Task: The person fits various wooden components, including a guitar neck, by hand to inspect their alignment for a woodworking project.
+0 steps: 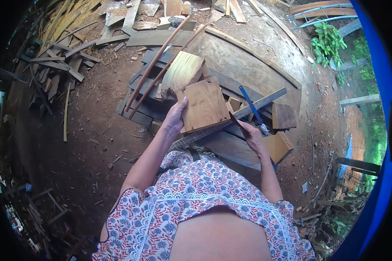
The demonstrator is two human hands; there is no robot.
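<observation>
My left hand (175, 116) grips the left edge of a squared wooden block (204, 104), thumb on its upper face. The block is light brown with visible grain and is tilted towards me. Near its lower right corner, my right hand (251, 135) is closed on a thin, dark flat piece (237, 121), whose kind I cannot tell. Just beyond the block sits a pale, yellowish chunk of wood (182, 71). A long blue tool (251, 104) lies to the right of the block, across a wooden strip (270, 99).
Under the block is a low stack of grey boards (224, 145), with two thin brown rods (161, 61) leaning over it. Wood offcuts (284, 115) lie at the right. Scrap wood (59, 65) is heaped at the left, and a green plant (327, 43) grows at the far right.
</observation>
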